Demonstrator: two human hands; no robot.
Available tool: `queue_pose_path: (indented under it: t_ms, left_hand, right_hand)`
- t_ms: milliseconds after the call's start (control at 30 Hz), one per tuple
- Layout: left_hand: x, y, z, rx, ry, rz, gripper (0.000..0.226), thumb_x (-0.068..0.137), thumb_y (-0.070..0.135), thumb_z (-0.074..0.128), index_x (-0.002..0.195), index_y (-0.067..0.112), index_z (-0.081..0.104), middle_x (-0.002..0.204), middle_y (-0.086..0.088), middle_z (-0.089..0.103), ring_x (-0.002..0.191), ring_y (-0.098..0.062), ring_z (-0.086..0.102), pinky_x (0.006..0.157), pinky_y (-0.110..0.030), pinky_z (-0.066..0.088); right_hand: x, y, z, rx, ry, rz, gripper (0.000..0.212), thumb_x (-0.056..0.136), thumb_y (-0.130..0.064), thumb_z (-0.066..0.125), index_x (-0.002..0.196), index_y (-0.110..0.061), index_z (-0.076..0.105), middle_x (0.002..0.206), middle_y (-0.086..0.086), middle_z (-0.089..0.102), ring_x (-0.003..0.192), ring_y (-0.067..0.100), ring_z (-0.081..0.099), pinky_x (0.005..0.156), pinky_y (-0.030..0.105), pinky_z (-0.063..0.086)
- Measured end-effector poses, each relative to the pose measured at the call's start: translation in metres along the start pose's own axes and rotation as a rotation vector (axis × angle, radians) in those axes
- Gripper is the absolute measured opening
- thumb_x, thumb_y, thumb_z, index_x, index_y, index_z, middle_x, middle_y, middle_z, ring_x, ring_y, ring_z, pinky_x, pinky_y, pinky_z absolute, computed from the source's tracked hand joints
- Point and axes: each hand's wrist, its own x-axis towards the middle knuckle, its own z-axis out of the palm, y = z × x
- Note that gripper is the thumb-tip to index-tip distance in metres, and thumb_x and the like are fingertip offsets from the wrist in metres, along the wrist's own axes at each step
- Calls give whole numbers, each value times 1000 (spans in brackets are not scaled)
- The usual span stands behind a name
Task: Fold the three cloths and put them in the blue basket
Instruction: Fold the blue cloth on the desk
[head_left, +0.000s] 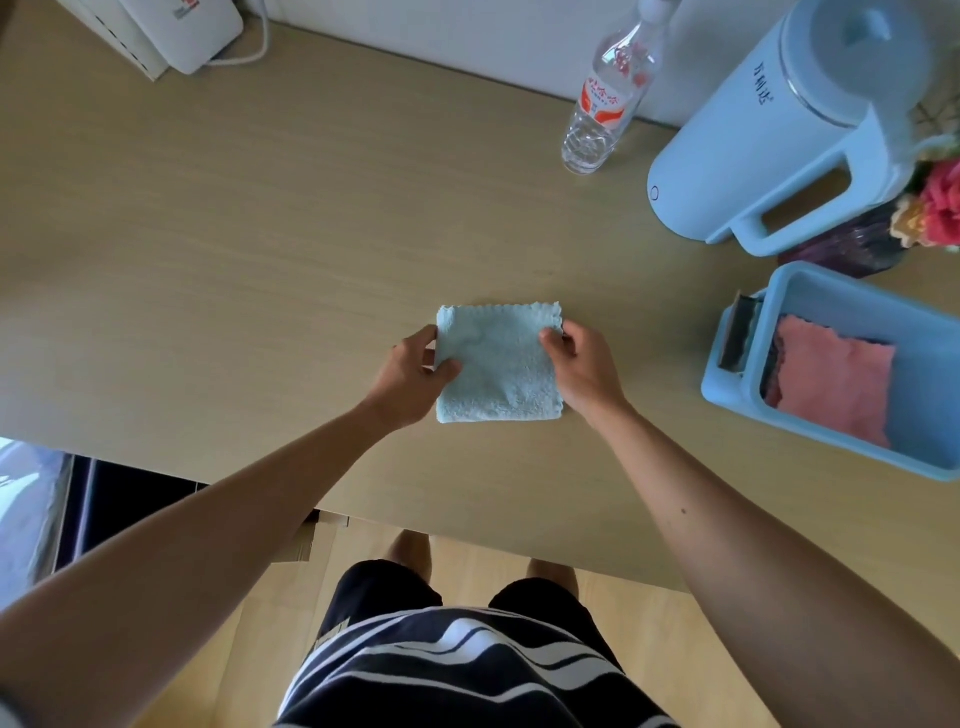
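Note:
A light blue cloth (498, 364) lies folded into a small square on the wooden table (260, 234), in the middle. My left hand (413, 376) pinches its left edge, thumb on top. My right hand (579, 364) grips its right edge the same way. The blue basket (743, 364) stands at the right edge of the table. Inside it lies a folded pink cloth (836, 379), with a darker cloth edge showing under it on the left.
A clear plastic bottle (602, 104) stands at the back, a pale blue kettle (769, 135) to its right. A vase with flowers (930, 208) is at the far right, a white device (171, 31) at the back left. The table's front edge runs below my forearms.

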Motion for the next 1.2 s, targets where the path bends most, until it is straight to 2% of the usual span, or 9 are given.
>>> queue_pose_path:
  t_ms: [100,200,333,433,500,600,767,1000,1200]
  left_hand:
    - [2,-1,2,33,21,-25,27,93,16,62,119,12,55,100,-2,75,87,-20,74,61,-31,56]
    - [2,-4,6,182,120,-3,41,91,19,65,128,12,49,96,-4,73,85,-24,70,69,-38,57]
    - [-8,-7,6,639,347,320,51,87,22,66,133,13,46,115,-7,55,104,-24,52,76,-37,49]
    - [-12,-8,7,909,217,662,50,87,14,61,136,14,51,134,-10,54,123,-29,49,95,-43,44]
    - [-8,-15,8,1013,56,735,56,92,17,54,148,14,43,155,-9,41,145,-30,35,112,-45,35]
    - [2,-27,10,1174,-77,677,64,99,30,44,157,13,23,167,-8,14,155,-29,8,123,-51,18]
    - [7,-36,7,1257,-124,568,74,99,48,36,160,16,10,169,-5,2,155,-29,1,123,-56,11]
    - [21,0,11,1101,-24,477,74,93,41,61,153,11,31,161,-13,29,150,-30,24,124,-46,18]
    - [31,23,21,1128,-31,432,89,79,31,81,149,8,32,135,-11,54,121,-31,54,106,-39,37]
  right_hand:
    - [8,5,7,-52,37,5,41,101,-29,51,72,-1,42,57,-2,32,52,14,27,50,32,21]
    - [11,13,14,-67,52,29,37,99,-31,52,73,-6,44,58,-2,36,54,16,31,54,32,25]
    - [3,14,19,-59,159,30,23,96,-30,60,105,-9,57,76,-6,54,65,15,51,62,32,42]
    - [-10,5,19,-220,302,-185,31,91,-23,64,117,-9,55,96,-1,52,84,21,54,75,31,45]
    - [-21,0,22,-322,326,-320,27,88,-19,64,112,-9,57,100,4,54,91,25,56,82,36,46]
    - [-37,3,32,-426,202,-413,18,86,-18,64,102,-12,58,100,4,57,94,26,57,83,40,46]
    - [-43,29,42,-606,75,-280,26,81,-31,70,101,-22,56,107,-1,54,99,25,55,81,40,45]
    - [-49,21,48,-637,156,-233,31,78,-25,74,104,-20,58,107,0,57,99,26,57,83,38,42]
    - [-70,21,39,-572,260,-229,45,76,-20,72,117,-18,57,110,2,57,101,25,56,86,37,42]
